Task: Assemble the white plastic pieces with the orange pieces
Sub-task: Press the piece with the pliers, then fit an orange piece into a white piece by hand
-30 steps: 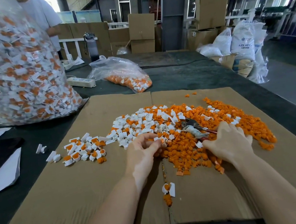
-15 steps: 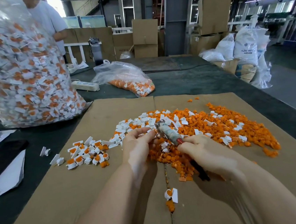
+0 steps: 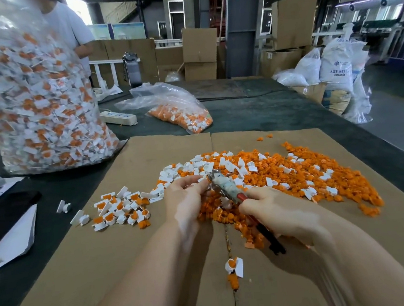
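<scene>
a dark table [image 3: 254, 112] carries a flat cardboard sheet [image 3: 103, 268], a tall clear bag of assembled pieces [image 3: 36, 100], a smaller bag [image 3: 173, 106], a white power strip [image 3: 118, 117], white paper [image 3: 13, 237] and two stray white pieces [image 3: 63, 206]

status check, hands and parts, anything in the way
Right hand grips pliers. Left hand pinches something at the tool's tip. Loose pile underneath; nothing blocking.

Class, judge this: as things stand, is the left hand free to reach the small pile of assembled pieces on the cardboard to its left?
Probably not yet: the left hand pinches something at the pliers' tip. Nothing lies between it and the assembled pile.
</scene>
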